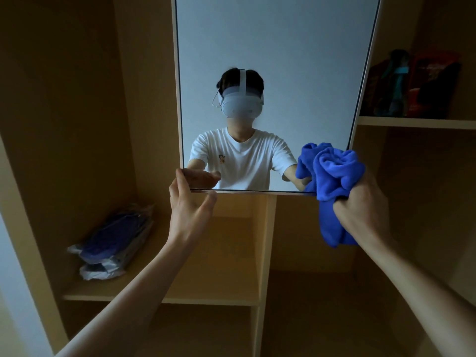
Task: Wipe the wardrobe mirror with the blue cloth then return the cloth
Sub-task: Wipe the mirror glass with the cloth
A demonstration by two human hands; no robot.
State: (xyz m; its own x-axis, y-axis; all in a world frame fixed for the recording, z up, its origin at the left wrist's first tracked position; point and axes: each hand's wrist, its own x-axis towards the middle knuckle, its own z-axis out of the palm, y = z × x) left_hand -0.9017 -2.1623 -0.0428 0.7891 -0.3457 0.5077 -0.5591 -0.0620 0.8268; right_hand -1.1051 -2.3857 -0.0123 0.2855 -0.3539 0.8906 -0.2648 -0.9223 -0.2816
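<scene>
While my right hand [360,202] grips the bunched blue cloth [334,171] at the mirror's [270,60] lower right corner, my left hand [189,204], fingers loosely spread, touches its lower left corner; wrapped packages [113,240] lie on a shelf [154,297] further left.

Open tan wooden wardrobe shelving [265,253], dimly lit. Left shelf [154,300]: plastic-wrapped dark-blue bundles [113,243] near left edge. Upper right shelf [417,122]: blurred red and dark items [412,86].

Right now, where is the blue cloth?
The blue cloth is in the head view's right half, bunched in the right hand at the lower right corner of the mirror, its tail hanging below the bottom edge.
</scene>
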